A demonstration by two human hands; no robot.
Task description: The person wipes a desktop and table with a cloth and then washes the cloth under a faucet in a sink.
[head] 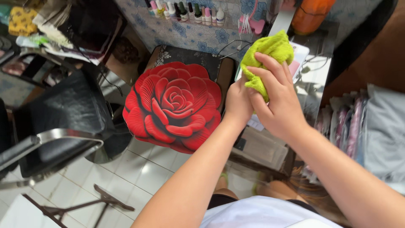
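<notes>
Green cloth (265,59) bunched between both hands, held up over a glass surface (314,84).

At far left a black salon chair (55,122) with a chrome armrest stands on the white tiled floor (126,173); just right of it a rose-shaped red cushion (173,105) covers a stool seat, probably to soften it. Nail polish bottles (185,10) line the wall shelf behind. The left hand (237,103) is closed around the cloth's lower end from beneath, while the right hand (276,101) wraps over the front, fingers (263,74) pressed into the fabric. Both hands are together, clamped on the cloth, a grip that looks suited to folding or wringing it. Packaged goods (346,122) stand at right.
</notes>
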